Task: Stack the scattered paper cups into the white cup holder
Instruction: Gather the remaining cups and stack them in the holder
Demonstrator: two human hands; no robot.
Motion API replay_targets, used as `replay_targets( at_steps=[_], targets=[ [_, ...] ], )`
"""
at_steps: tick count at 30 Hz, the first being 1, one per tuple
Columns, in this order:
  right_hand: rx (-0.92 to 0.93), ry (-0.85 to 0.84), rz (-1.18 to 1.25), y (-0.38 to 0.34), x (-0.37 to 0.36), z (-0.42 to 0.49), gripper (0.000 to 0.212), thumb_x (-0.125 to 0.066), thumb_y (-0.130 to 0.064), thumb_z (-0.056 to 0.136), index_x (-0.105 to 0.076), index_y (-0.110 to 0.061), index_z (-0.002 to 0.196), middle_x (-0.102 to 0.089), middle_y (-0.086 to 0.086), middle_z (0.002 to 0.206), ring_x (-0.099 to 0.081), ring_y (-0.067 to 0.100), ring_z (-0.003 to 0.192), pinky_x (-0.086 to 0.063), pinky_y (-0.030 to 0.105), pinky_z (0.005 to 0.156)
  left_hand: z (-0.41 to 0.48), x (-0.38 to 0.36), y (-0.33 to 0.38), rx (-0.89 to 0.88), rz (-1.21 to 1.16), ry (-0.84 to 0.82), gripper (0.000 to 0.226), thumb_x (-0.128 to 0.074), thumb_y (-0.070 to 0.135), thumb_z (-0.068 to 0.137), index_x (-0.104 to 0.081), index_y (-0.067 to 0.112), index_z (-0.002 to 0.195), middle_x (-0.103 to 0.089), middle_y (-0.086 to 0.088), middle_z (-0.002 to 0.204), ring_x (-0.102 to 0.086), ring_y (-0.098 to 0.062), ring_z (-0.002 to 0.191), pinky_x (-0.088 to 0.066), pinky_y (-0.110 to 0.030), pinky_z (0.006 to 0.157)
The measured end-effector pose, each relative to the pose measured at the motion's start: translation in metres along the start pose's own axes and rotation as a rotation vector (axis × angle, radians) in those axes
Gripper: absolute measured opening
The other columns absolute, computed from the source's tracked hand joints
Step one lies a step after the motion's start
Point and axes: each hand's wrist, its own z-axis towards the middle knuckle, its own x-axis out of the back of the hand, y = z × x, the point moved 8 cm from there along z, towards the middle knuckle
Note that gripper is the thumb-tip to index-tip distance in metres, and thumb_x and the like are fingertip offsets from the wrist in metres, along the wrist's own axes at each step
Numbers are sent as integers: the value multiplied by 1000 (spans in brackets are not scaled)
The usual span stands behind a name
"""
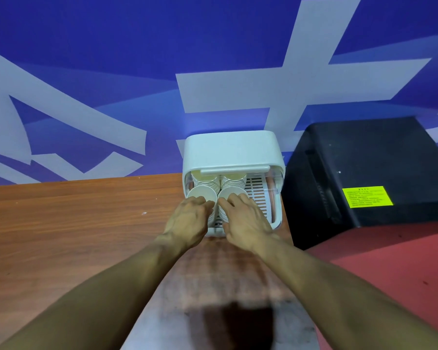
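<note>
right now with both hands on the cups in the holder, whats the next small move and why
Probably ease both stacks fully into the white cup holder. The left hand grips the left stack and the right hand grips the right stack, both at its near end below the raised lid.

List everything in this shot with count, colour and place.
white cup holder: one, white, lid raised, centre of view
left cup stack: one, white paper cups nested, number unclear, holder's left side
right cup stack: one, white paper cups nested, number unclear, holder's middle
slotted tray: one, white, holder's floor, bare on the right
black box: one, black, yellow label, right of the holder
table: one, brown wood, under the holder
wall: one, blue with pale shapes, behind
left hand: one, grips the left cup stack
right hand: one, grips the right cup stack
</note>
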Motion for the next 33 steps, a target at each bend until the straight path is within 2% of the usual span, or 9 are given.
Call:
replay_targets(
  at_steps=[7, 9, 12, 15, 18, 22, 24, 26, 33],
  targets=[
    [4, 60, 9, 1, -4, -1, 51, -67, -18, 68, -50, -18, 116, -52, 4, 101, -46, 26, 94, -45, 36, 84, -1, -7, -4, 3, -34, 15, 14, -48, 17, 92, -48, 19, 78, -45, 1, 74, -50, -30, 75, -27, -32, 55],
    [3, 83, 20, 0, -2, 0, 47, -67, -15, 67, -53, -17, 112, -52, 4, 101, -47, 26, 94, -47, 37, 82, -2, -8, -5, -7, -68, 28, 16, -44, 23, 95, -52, 18, 82, -46, 2, 82, -51, -30, 83, -35, -33, 58],
    [1, 187, 39, 1, 9, -4, 37, -67, -13, 68, -59, -12, 104, -52, 6, 106, -47, 28, 100, -50, 39, 79, -10, 5, -7, -1, -102, 236, 20, -58, 22, 91, -62, 16, 110, -49, -6, 121, -45, -29, 110, -48, -40, 87],
    [-38, 312, 33, 9, 17, -13, 46, -67, -16, 70, -58, -12, 115, -51, 8, 119, -44, 31, 116, -41, 39, 95, -21, 9, -18, 122, -220, 395, 67, -79, 25, 77, -49, 14, 137, -36, -14, 140, -39, -30, 126, -41, -42, 103],
    [-213, 334, 152, 30, 11, -16, 74, -76, -24, 68, -46, -11, 134, -44, 9, 131, -39, 29, 124, -25, 32, 106, -21, -6, -34, 284, -461, 362, 100, -91, 23, 63, -34, 19, 145, -34, -3, 138, -45, -1, 112, -51, -38, 91],
    [-414, 216, 536, 55, -14, -15, 101, -82, -29, 68, -22, -10, 148, -38, 7, 138, -36, 19, 128, -25, 15, 97, -19, -13, -39, 370, -550, 409, 99, -93, 20, 59, -33, 17, 138, -39, -2, 132, -52, -14, 102, -50, -35, 76],
    [-463, 171, 608, 61, -25, -13, 100, -83, -31, 68, -24, -12, 146, -44, 4, 137, -44, 19, 125, -31, 16, 93, -19, -19, -42, 426, -535, 433, 96, -92, 24, 59, -33, 16, 133, -38, -1, 124, -55, -22, 100, -49, -36, 70],
    [-467, 163, 613, 65, -33, -11, 89, -84, -32, 64, -37, -14, 137, -52, 2, 129, -50, 19, 118, -35, 17, 88, -19, -28, -45, 468, -526, 413, 89, -92, 30, 59, -37, 13, 127, -41, -1, 115, -53, -26, 103, -50, -40, 72],
    [-518, 178, 702, 73, -45, -4, 82, -89, -35, 53, -50, -21, 123, -59, -6, 115, -55, 14, 104, -43, 23, 81, -10, -46, -53, 540, -658, 272, 75, -88, 43, 61, -47, 27, 122, -58, 7, 111, -59, -20, 101, -43, -31, 72]
  ],
)
